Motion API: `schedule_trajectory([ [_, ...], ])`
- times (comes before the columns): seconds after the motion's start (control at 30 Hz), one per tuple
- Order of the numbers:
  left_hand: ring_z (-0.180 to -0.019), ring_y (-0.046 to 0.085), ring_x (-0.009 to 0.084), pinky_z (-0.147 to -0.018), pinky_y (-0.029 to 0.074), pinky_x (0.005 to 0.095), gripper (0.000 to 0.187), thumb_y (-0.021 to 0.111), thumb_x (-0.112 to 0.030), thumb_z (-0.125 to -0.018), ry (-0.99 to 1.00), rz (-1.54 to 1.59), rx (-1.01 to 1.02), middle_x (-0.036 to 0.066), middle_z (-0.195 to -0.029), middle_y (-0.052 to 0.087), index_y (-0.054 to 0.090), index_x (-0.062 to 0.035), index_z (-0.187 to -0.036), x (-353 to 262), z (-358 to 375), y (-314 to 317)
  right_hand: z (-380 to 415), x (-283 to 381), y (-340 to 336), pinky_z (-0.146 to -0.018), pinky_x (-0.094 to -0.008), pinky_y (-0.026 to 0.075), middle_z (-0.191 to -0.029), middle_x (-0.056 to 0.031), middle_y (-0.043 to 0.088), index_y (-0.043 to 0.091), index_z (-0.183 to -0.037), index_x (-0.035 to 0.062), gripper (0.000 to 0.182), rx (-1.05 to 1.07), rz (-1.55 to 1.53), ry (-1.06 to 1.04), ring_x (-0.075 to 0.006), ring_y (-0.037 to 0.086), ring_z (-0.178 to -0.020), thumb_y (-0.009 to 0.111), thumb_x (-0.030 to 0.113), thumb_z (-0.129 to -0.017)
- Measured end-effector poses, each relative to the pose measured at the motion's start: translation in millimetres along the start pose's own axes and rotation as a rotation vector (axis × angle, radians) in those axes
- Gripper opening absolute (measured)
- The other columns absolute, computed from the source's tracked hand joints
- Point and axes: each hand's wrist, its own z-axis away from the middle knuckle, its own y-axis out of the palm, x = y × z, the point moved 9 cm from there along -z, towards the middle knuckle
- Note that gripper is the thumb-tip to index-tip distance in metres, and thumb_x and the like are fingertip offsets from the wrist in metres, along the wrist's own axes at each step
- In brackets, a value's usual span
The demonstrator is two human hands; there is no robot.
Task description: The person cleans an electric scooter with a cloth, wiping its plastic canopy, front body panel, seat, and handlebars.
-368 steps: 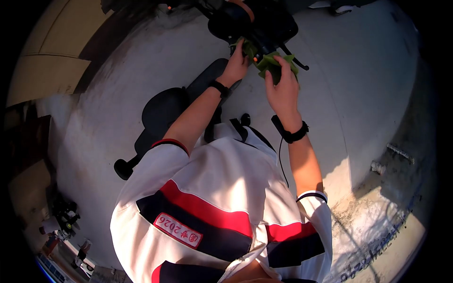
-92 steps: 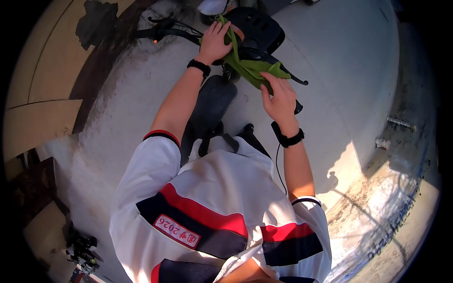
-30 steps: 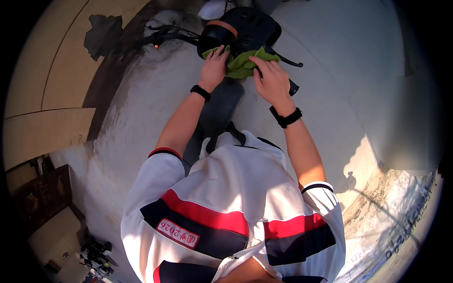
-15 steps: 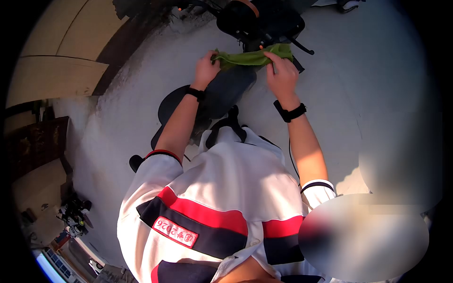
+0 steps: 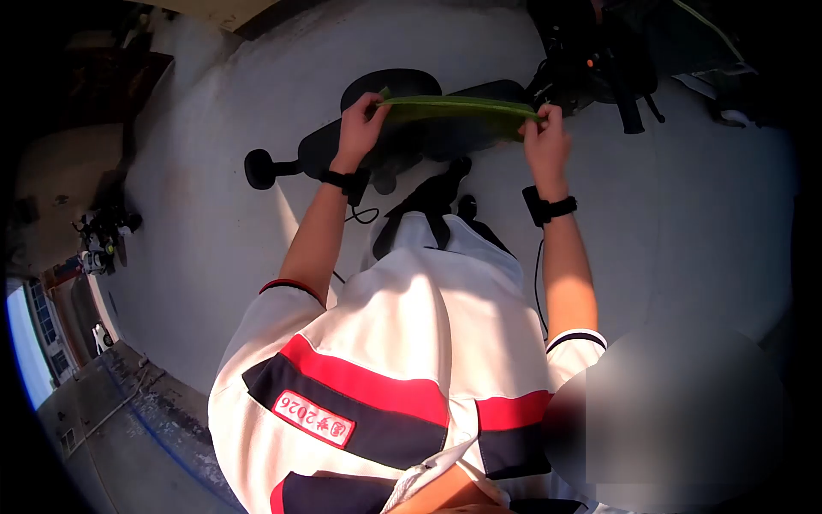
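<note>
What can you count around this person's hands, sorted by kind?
Green cloth, stretched between both hands: 1
Hands, left hand and right hand: 2
Black wristbands, left wristband and right wristband: 2
Total: 5

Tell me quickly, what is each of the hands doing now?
Left hand: closed on one end of the green cloth.
Right hand: closed on its other end.

Harsh low sunlight, long dark shadows on pale ground, fisheye warping, black vignetted corners, blurred patch lower right
</note>
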Motion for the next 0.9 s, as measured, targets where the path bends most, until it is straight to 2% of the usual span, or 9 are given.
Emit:
schedule_trajectory([
  [0.17,-0.071,0.062,0.0233,-0.068,0.049,0.0327,0.019,0.066,-0.014,-0.089,-0.069,-0.037,-0.102,0.015,-0.080,0.065,0.063,-0.0008,-0.102,-6,37,-21,7,1,22,-0.061,-0.0452,0.053,-0.071,-0.0143,0.069,0.058,-0.106,0.0097,0.017,0.215,0.215,-0.033,-0.0353,0.069,-0.069,0.060,0.014,-0.091],
  [0.23,-0.068,0.058,0.0151,-0.065,0.047,0.0295,0.018,0.066,-0.013,-0.089,-0.021,-0.016,-0.149,0.010,-0.075,0.063,0.063,-0.0009,-0.102,4,40,-18,10,-7,31,-0.062,-0.0464,0.053,-0.074,-0.0153,0.070,0.062,-0.106,0.0096,0.017,0.318,0.306,-0.040,-0.0362,0.068,-0.070,0.060,0.016,-0.091],
  [0.27,-0.067,0.056,0.0111,-0.064,0.046,0.0279,0.018,0.066,-0.013,-0.090,0.004,-0.005,-0.169,0.007,-0.072,0.061,0.063,-0.0009,-0.102,7,41,-18,10,-7,31,-0.062,-0.0461,0.053,-0.074,-0.0151,0.070,0.064,-0.105,0.0095,0.017,0.311,0.304,-0.065,-0.0360,0.068,-0.070,0.061,0.016,-0.091],
  [0.43,-0.071,0.062,0.0146,-0.067,0.049,0.0286,0.019,0.067,-0.013,-0.090,0.000,-0.039,-0.163,0.010,-0.078,0.065,0.065,-0.0012,-0.104,15,43,-27,10,-5,33,-0.064,-0.0458,0.054,-0.074,-0.0142,0.070,0.067,-0.100,0.0086,0.015,0.332,0.309,-0.078,-0.0356,0.069,-0.073,0.066,0.019,-0.089],
  [0.67,-0.077,0.067,0.0166,-0.071,0.052,0.0300,0.019,0.068,-0.011,-0.090,0.036,0.040,-0.140,0.011,-0.084,0.069,0.065,0.0017,-0.103,17,61,-30,12,4,24,-0.064,-0.0481,0.053,-0.078,-0.0152,0.070,0.058,-0.099,0.0078,0.020,0.273,0.374,-0.058,-0.0394,0.068,-0.076,0.069,0.020,-0.087],
  [0.77,-0.076,0.067,0.0274,-0.070,0.052,0.0350,0.019,0.070,-0.009,-0.085,0.034,0.076,-0.184,0.016,-0.087,0.067,0.066,0.0021,-0.099,32,65,-35,17,6,24,-0.064,-0.0500,0.052,-0.077,-0.0170,0.068,0.054,-0.101,0.0088,0.023,0.294,0.366,-0.058,-0.0411,0.067,-0.078,0.068,0.022,-0.088],
  [0.87,-0.077,0.068,0.0168,-0.071,0.052,0.0303,0.018,0.069,-0.011,-0.089,-0.037,0.037,-0.125,0.012,-0.084,0.069,0.065,0.0021,-0.101,29,65,-32,15,6,25,-0.065,-0.0511,0.051,-0.076,-0.0188,0.067,0.052,-0.101,0.0096,0.025,0.299,0.368,-0.013,-0.0422,0.066,-0.078,0.068,0.024,-0.088],
  [0.9,-0.075,0.067,0.0194,-0.070,0.052,0.0317,0.018,0.070,-0.010,-0.087,-0.034,0.043,-0.126,0.012,-0.085,0.067,0.066,0.0020,-0.099,30,64,-27,16,1,26,-0.065,-0.0512,0.051,-0.076,-0.0192,0.067,0.052,-0.101,0.0098,0.025,0.288,0.389,0.007,-0.0424,0.066,-0.078,0.068,0.024,-0.088],
])
